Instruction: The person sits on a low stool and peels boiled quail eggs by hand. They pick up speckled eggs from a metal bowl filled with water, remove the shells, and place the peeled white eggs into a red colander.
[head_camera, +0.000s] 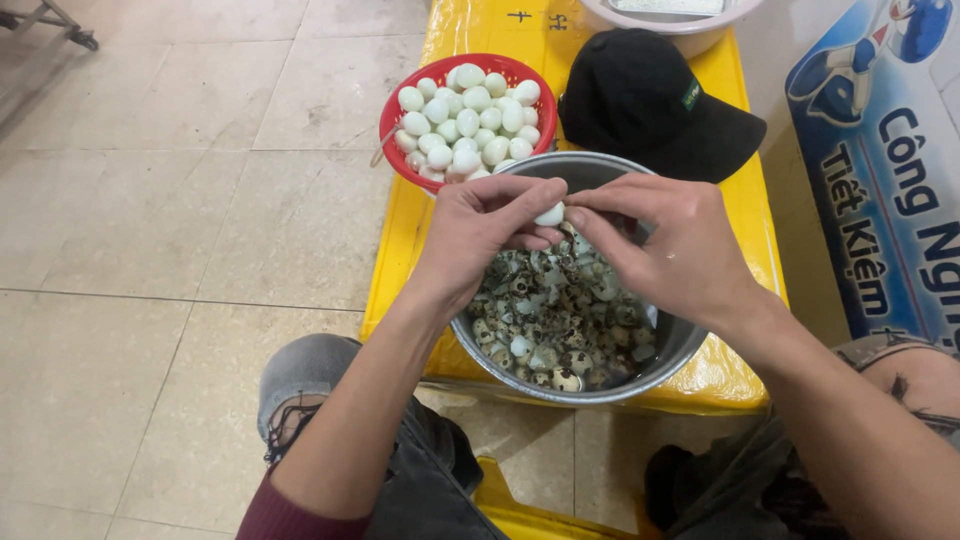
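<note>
A small white peeled egg (549, 214) is pinched between the fingertips of the left hand (480, 232) and the right hand (672, 250), both closed narrowly on it, just above the far rim of a metal bowl (672, 352). The bowl is filled w/ speckled shells and unpeeled eggs (555, 318) in water; its near rim sits close to the front edge of the yellow worktop (400, 260), so little bare surface is left on that side. Touching the bowl's far-left rim, a red colander (392, 112) of peeled white eggs (468, 118) is set near the worktop's left edge. A black cap (650, 105) lies just right of the colander, behind the bowl — the narrow worktop is nearly fully taken up. Open tiled floor (150, 250) is seen to the left, w/ plenty of room. At the top edge a pale basin (690, 35) is cut off, contents hard to make out. A blue printed panel (885, 170) is cropped at the right. Part of the bowl's contents is hidden by the hands; the knees in torn jeans (300, 370) are partly cut off at the bottom.
</note>
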